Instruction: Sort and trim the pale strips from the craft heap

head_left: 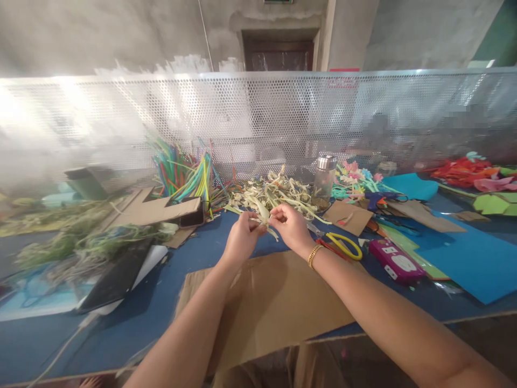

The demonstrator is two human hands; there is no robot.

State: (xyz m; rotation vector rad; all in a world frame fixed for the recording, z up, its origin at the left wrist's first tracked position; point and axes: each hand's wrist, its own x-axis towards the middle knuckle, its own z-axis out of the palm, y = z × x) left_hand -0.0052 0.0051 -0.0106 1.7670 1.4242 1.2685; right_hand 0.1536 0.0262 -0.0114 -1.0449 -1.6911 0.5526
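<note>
My left hand and my right hand meet over the middle of the table, fingers pinched from both sides on a pale husk-like leaf piece. Its broad part stands up between the fingertips, and a narrow strip hangs below. Just behind my hands lies a loose heap of similar dried, cream-green strips. Under my forearms is a flat sheet of brown cardboard. Yellow-handled scissors rest to the right of my right wrist, their blades pointing toward the heap.
A bundle of coloured pipe cleaners stands behind left. Beyond the heap is a glass bottle with a metal lid. On the right lie a purple packet and blue sheets. A black tablet-like slab lies left. Perforated metal screen bounds the back.
</note>
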